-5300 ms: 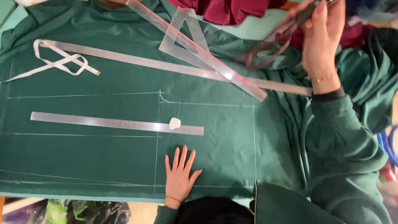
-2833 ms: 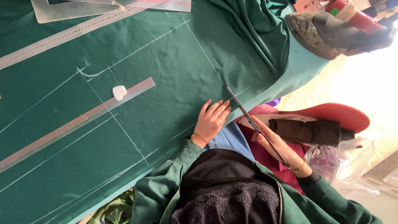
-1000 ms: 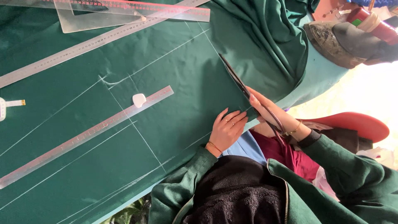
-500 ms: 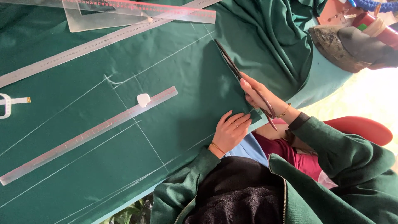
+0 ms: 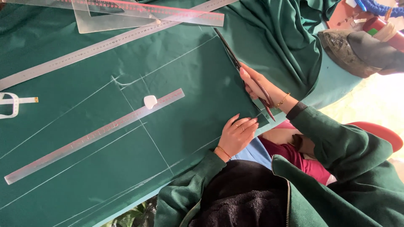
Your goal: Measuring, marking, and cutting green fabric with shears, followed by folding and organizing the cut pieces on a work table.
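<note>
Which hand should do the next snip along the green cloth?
Right. The right hand already grips the scissors, blades lying along the green fabric edge. The left hand lies flat on the fabric, probably best kept pressing it steady.

Dark scissors (image 5: 235,59) on flat green cloth (image 5: 176,96)

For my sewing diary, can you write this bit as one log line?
right hand: holds scissors on green fabric | left hand: flat on fabric | chalk: on ruler

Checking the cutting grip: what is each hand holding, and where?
Right hand holds the scissors by the handles; left hand holds nothing, flat on green fabric.
</note>
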